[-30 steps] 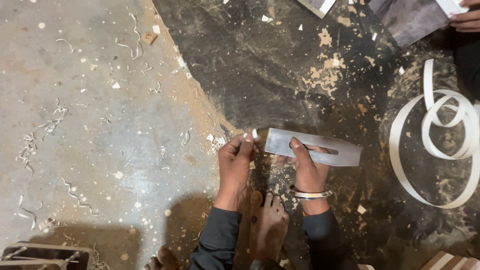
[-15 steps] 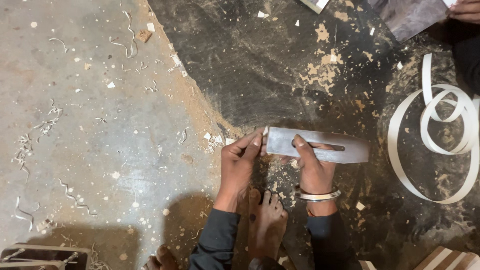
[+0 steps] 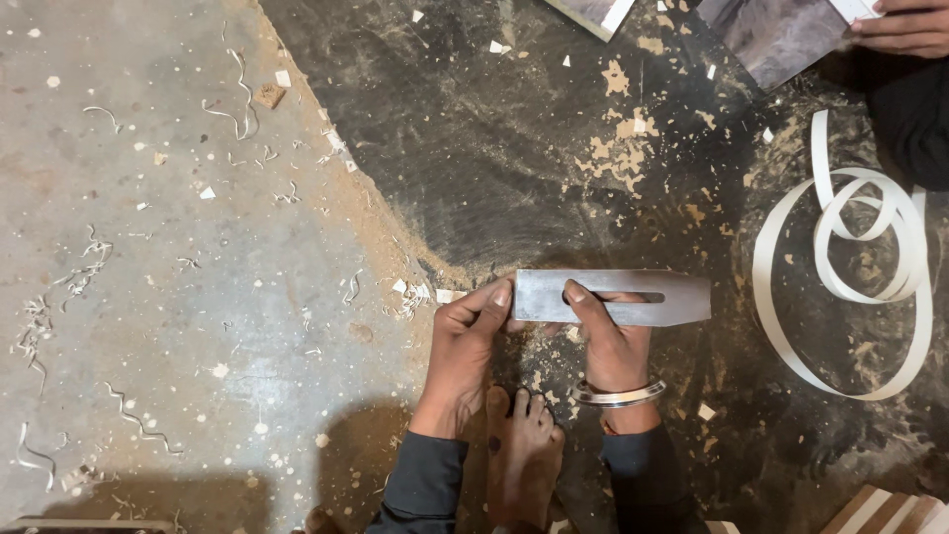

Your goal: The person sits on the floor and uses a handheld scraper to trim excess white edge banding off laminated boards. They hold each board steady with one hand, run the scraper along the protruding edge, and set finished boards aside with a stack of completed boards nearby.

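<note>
Underfoot, a floor split in two: pale dusty grey to the left, dark stained ground to the right, strewn with curled shavings and pale chips. At far right, a loose coil of white edge strip on the dark ground, well apart from the hands. Near the middle, a flat grey metal blade with a long slot, lying level on the dark part of the floor, long side running left to right. Below it, a bare foot, toes toward the blade, between the two dark sleeves. Left hand at the blade's left end, thumb tip touching that end, fingers curled together. Right hand pressed down on the blade, index finger laid along the slot, not closed around it; a metal bangle on that wrist. At top right, another person's hand resting on a grey sheet.
</note>
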